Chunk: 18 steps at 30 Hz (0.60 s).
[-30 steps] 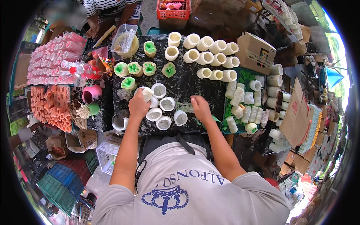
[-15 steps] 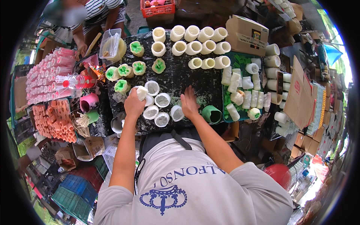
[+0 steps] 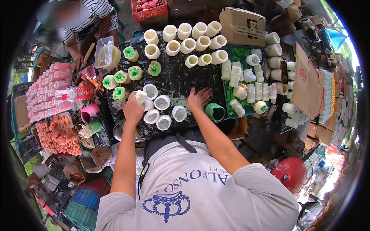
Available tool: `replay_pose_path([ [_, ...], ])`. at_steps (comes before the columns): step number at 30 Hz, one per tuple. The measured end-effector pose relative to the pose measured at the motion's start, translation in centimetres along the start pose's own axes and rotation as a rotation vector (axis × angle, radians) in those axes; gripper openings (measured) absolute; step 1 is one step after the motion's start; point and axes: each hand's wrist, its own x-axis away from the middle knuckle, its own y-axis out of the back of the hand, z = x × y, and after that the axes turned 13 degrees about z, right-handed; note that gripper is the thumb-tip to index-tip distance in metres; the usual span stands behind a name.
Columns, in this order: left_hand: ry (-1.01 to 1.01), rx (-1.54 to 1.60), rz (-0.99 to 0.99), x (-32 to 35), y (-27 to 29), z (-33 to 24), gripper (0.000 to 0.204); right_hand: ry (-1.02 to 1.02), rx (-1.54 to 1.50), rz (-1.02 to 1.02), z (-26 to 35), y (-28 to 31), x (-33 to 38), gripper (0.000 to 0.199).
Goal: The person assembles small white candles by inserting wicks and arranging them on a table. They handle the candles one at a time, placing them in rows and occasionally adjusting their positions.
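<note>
In my left hand is a white, waxy-looking chunk, gripped at its lower end by closed fingers. Right beside that hand stand several white cups with greyish, translucent insides, bunched together on the dark table. My right hand rests palm down on the tabletop with its fingers stretched out, holding nothing. Just to its right a dark green cup lies tipped on its side. Beyond my left hand are several cream wax pieces with green hollows.
Rows of cream hollow cylinders line the far side. At right, a green tray holds white cylinders, near a cardboard box. Pink and orange pieces crowd the left. Another person's hand is at the far left.
My right hand has shifted slightly right, its fingers now pointing rightward and more spread. My left hand still grips the white chunk. The whole view has turned a little, sliding the table leftward.
</note>
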Motion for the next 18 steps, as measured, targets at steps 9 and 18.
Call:
replay_pose_path([
  [9,0.008,-0.009,-0.011,0.4,-0.5,0.2,0.05,0.318,-0.105,0.328,-3.4,0.2,3.6,0.089],
  [18,-0.005,-0.048,-0.013,0.1,-0.5,-0.1,0.049,0.351,0.308,0.05,3.3,6.7,-7.6,0.096],
])
